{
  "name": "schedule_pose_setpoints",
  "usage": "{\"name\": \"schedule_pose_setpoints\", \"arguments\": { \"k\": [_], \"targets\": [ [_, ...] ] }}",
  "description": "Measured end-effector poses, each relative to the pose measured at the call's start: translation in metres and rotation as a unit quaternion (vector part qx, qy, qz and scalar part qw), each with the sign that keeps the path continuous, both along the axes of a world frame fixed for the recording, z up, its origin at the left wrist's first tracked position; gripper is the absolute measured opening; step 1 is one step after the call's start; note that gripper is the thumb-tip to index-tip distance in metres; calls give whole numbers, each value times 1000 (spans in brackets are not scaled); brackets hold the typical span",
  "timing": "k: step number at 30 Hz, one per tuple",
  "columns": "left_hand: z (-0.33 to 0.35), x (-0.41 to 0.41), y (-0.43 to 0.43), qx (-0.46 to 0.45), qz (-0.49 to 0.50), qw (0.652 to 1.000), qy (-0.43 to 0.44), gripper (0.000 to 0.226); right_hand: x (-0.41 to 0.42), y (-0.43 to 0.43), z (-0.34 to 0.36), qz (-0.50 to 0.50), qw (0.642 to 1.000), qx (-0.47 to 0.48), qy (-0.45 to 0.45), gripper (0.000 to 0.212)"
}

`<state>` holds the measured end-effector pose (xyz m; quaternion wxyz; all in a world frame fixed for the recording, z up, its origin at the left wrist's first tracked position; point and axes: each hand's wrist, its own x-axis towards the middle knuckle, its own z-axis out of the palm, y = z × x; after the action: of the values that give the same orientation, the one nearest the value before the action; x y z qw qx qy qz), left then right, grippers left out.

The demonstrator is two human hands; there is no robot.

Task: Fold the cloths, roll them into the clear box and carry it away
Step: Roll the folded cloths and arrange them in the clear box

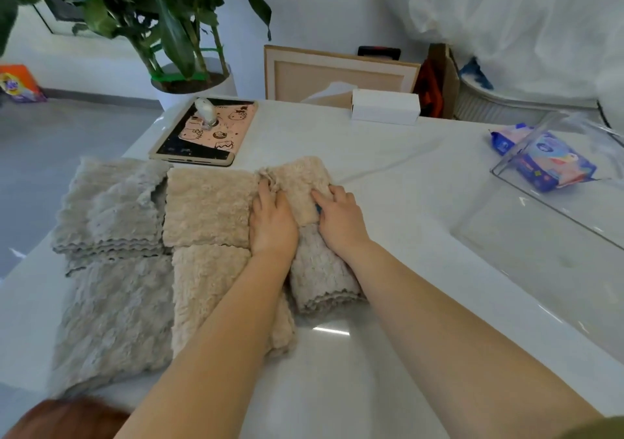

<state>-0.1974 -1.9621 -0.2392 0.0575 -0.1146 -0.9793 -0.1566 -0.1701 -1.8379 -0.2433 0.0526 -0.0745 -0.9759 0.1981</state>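
The beige cloth (297,178) you are working lies at the centre of the frame on the counter (388,354), bunched thick at its upper left corner. Your left hand (273,225) lies flat on its left side, fingers straight and close together, and I judge this pins the layers so the fold keeps. Your right hand (341,219) sits on its right side with fingers bent over the pile. I cannot tell whether it pinches a fold or only presses.

A greyer folded cloth (320,269) touches its lower edge, between your wrists. Left of your hands a folded beige square (209,209) and a grey stack (111,212) lie edge to edge, probably lined up ready for rolling.

The clear box (553,212) waits at the right of the frame, well apart from the cloths, and no cloth shows in it. A wipes packet (547,161) shows at its far wall. A tablet (206,131) lies just above the cloths.
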Motion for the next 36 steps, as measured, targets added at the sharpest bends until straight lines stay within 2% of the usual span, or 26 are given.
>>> {"name": "schedule_pose_setpoints", "arguments": {
  "k": [3, 6, 10, 12, 14, 18, 21, 24, 26, 27, 30, 32, 36],
  "targets": [
    [14, 8, -1, -26, -12, 999, 21, 37, 13, 2, 14, -9, 999, -28, 17, 50],
    [34, 28, 3, -48, -23, 998, 34, 37, 39, 10, 33, -30, 995, -30, 85, 45],
    [61, 75, 27, -20, -79, 997, 20, 39, 102, 31, 61, -90, 977, -37, 188, 33],
    [70, 101, 49, 38, -132, 990, -11, 35, 143, 50, 77, -138, 959, -19, 246, 30],
    [74, 122, 73, 123, -175, 974, -81, 30, 180, 71, 87, -193, 943, 13, 270, 27],
    [84, 169, 124, 221, -219, 929, -201, 31, 250, 124, 102, -299, 913, 91, 262, 23],
    [97, 197, 160, 293, -199, 910, -217, 42, 288, 155, 103, -370, 900, 105, 206, 23],
    [114, 199, 191, 364, -149, 898, -197, 58, 318, 173, 104, -450, 858, 97, 227, 23],
    [125, 190, 212, 376, -119, 901, -179, 66, 336, 187, 108, -514, 825, 53, 229, 30],
    [128, 179, 219, 369, -109, 906, -174, 69, 340, 195, 108, -533, 819, 12, 212, 38],
    [133, 151, 235, 341, -112, 912, -199, 73, 355, 213, 111, -504, 811, -202, 216, 53],
    [131, 138, 235, 309, -112, 922, -204, 65, 360, 214, 113, -484, 781, -330, 216, 49],
    [122, 134, 229, 297, -98, 933, -176, 56, 363, 218, 111, -500, 774, -339, 189, 28]
  ]
}}
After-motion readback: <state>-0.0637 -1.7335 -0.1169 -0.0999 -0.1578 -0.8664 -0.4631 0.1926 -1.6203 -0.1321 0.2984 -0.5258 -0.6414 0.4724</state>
